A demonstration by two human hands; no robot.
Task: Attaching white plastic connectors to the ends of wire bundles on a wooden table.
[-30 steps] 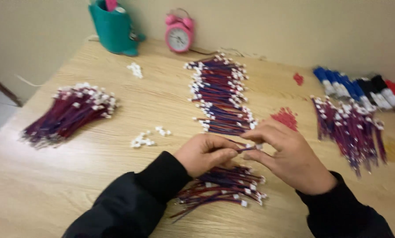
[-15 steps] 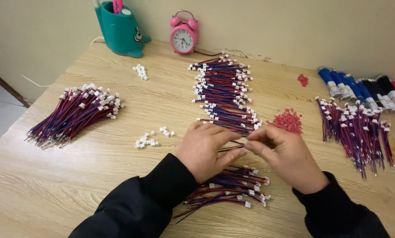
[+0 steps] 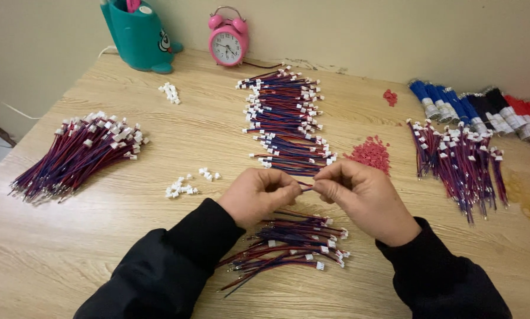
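A thin red-and-blue wire lead (image 3: pixel 305 186) is pinched between the left hand (image 3: pixel 260 195) and the right hand (image 3: pixel 364 198), just above the wooden table (image 3: pixel 52 254). Its long axis runs left to right, and both hands grasp it equally near. The fingers hide most of the lead, so its ends cannot be seen. Directly under the hands lies a small pile of wire leads (image 3: pixel 288 248); a longer row of leads (image 3: pixel 285 121) lies beyond them
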